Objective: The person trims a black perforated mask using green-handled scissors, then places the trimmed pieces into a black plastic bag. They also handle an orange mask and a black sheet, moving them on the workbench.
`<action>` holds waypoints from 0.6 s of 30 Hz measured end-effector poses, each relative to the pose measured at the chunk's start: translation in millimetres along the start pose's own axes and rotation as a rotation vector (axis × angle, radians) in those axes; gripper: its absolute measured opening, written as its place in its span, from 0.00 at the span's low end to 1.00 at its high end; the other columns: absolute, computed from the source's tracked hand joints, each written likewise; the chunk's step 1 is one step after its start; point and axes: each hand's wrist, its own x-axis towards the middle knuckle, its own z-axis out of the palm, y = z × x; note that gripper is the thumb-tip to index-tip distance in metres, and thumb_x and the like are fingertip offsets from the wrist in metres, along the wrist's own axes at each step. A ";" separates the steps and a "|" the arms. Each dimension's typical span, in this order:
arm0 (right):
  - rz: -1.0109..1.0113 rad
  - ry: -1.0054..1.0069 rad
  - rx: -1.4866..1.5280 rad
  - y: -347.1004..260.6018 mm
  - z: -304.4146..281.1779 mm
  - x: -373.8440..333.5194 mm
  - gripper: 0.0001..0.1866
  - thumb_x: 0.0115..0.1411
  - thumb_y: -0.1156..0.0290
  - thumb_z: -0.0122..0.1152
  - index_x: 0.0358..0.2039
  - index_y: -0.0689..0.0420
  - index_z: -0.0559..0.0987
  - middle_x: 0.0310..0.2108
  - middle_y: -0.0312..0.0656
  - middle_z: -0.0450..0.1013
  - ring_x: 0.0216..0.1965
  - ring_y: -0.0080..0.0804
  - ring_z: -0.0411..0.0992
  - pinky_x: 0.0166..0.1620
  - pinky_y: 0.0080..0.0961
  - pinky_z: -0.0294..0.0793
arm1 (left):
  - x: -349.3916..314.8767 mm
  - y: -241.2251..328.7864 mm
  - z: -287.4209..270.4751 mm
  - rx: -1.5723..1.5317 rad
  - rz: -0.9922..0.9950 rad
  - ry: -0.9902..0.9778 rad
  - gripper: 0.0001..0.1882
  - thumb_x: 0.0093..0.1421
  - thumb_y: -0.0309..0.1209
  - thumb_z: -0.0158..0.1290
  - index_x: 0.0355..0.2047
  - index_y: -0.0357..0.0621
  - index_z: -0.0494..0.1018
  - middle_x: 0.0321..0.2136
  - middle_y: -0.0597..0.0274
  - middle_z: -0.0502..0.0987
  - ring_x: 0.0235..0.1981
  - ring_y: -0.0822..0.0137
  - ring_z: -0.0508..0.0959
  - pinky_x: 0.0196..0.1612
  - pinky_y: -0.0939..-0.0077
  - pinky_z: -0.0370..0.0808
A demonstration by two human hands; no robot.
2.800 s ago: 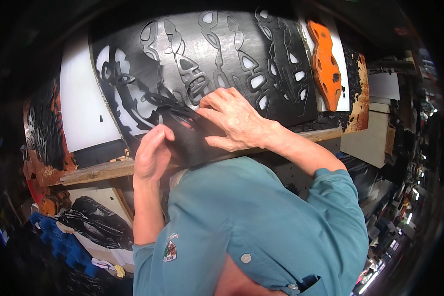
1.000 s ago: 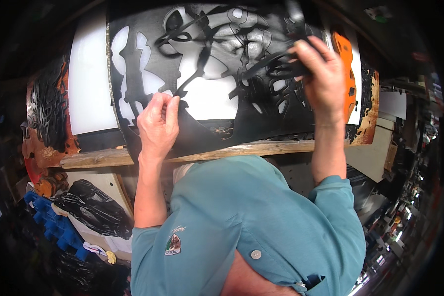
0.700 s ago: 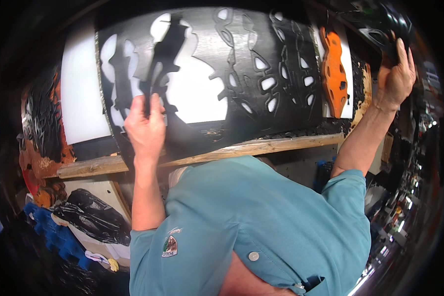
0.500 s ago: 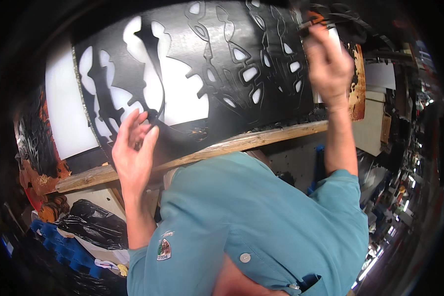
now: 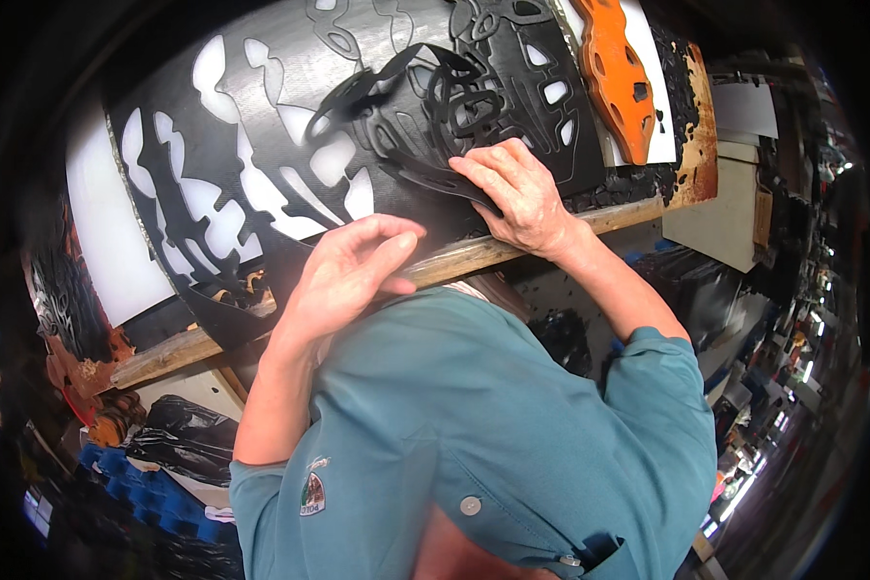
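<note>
A large black sheet point(image 5: 181, 92), flexible and rubbery-looking, lies on the bench with shaped openings and cut outlines in it. A loose black cut-out piece point(image 5: 433, 176), full of holes and narrow strips, rises bent above the sheet. My right hand point(image 5: 524, 198) pinches its near end between thumb and fingers; the far part is blurred. To the left, my left hand point(image 5: 350, 275) hangs over the sheet's near edge, fingers half curled, thumb apart, holding nothing. An orange perforated form point(image 5: 617, 77) rests at the right, beyond my right hand.
White boards point(image 5: 116, 208) show under the sheet and at its left. A wooden rail point(image 5: 459, 256) runs along the bench's near edge. Black scraps point(image 5: 638, 184) lie at the right. Below left are a black plastic bag point(image 5: 188, 430) and a blue crate-like thing point(image 5: 155, 488).
My right hand has come down and left from the upper right and now holds the cut-out piece. My left hand has moved right, away from the openings. The orange form now lies in full view.
</note>
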 end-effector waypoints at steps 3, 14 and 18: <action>0.019 -0.080 0.019 -0.2 -5.2 -4.7 0.34 0.45 0.75 0.78 0.55 0.60 0.78 0.48 0.43 0.75 0.44 0.43 0.73 0.45 0.36 0.78 | 11.2 -3.0 2.1 -0.089 0.025 -0.028 0.19 0.73 0.40 0.54 0.51 0.35 0.80 0.41 0.64 0.79 0.26 0.78 0.74 0.30 0.81 0.77; -0.073 -0.253 0.037 6.1 -23.9 7.2 0.38 0.51 0.64 0.77 0.61 0.64 0.73 0.52 0.49 0.73 0.48 0.48 0.71 0.51 0.41 0.76 | 26.8 -28.1 -15.5 -0.358 0.100 -0.302 0.15 0.73 0.40 0.54 0.42 0.39 0.80 0.42 0.64 0.80 0.31 0.74 0.73 0.34 0.78 0.71; -0.086 -0.258 0.048 5.7 -27.1 7.1 0.38 0.52 0.63 0.76 0.60 0.67 0.73 0.52 0.51 0.72 0.48 0.49 0.71 0.52 0.42 0.76 | 30.1 -29.8 -18.7 -0.429 0.115 -0.380 0.14 0.73 0.39 0.54 0.42 0.39 0.79 0.39 0.65 0.79 0.29 0.74 0.72 0.33 0.79 0.70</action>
